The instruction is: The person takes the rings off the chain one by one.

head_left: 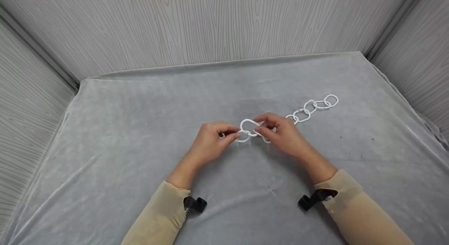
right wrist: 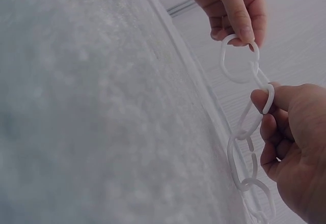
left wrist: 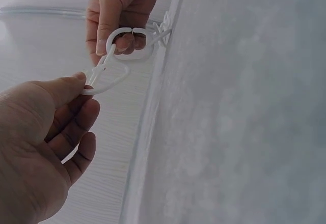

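Observation:
A chain of white plastic rings (head_left: 310, 106) runs from between the hands to the upper right, its far part lying on the cloth. My left hand (head_left: 213, 139) pinches the end ring (right wrist: 224, 61) between thumb and fingertips. With thumb and forefinger, my right hand (head_left: 280, 134) pinches the neighbouring ring (head_left: 245, 122), which is hooked through the end one. Another link hangs just below the right fingers in the head view. In the right wrist view, small gaps show in some rings; the right fingers partly cover the joint there.
Grey cloth (head_left: 140, 174) covers the table and has a few creases. Pale wood-grain panels (head_left: 224, 27) stand behind it and at both sides. Small dark specks dot the cloth at the right. A black wrist camera (head_left: 195, 204) sits on each sleeve.

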A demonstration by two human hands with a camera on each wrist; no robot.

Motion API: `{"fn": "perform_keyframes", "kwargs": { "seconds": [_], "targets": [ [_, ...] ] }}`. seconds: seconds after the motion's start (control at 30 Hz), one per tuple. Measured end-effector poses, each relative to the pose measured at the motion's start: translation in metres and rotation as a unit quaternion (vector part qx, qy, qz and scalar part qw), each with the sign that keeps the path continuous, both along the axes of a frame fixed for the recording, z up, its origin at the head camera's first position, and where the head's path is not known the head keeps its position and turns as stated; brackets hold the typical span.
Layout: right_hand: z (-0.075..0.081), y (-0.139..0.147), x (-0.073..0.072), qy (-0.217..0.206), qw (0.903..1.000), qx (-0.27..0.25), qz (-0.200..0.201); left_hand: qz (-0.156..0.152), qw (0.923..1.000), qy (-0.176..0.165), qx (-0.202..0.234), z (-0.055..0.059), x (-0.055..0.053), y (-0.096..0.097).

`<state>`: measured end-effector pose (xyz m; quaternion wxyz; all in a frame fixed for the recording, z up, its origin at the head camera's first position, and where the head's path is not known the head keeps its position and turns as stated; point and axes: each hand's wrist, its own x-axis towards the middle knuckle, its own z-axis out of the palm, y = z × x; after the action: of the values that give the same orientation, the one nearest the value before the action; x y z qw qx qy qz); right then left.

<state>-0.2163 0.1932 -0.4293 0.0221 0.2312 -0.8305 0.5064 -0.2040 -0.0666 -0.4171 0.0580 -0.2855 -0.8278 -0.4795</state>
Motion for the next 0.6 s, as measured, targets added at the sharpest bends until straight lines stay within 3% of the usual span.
{"fn": "perform_keyframes", "kwargs": {
  "seconds": [0.33,0.6],
  "targets": [
    [0.001,-0.001,0.000,0.004,0.9999,0.007,-0.007,-0.009,0.9993,-0.034,-0.012,0.011,0.000,0.007],
    [0.000,-0.001,0.002,0.005,0.9998,0.011,-0.014,-0.005,0.9989,-0.043,-0.017,0.012,-0.001,0.011]
  ]
}}
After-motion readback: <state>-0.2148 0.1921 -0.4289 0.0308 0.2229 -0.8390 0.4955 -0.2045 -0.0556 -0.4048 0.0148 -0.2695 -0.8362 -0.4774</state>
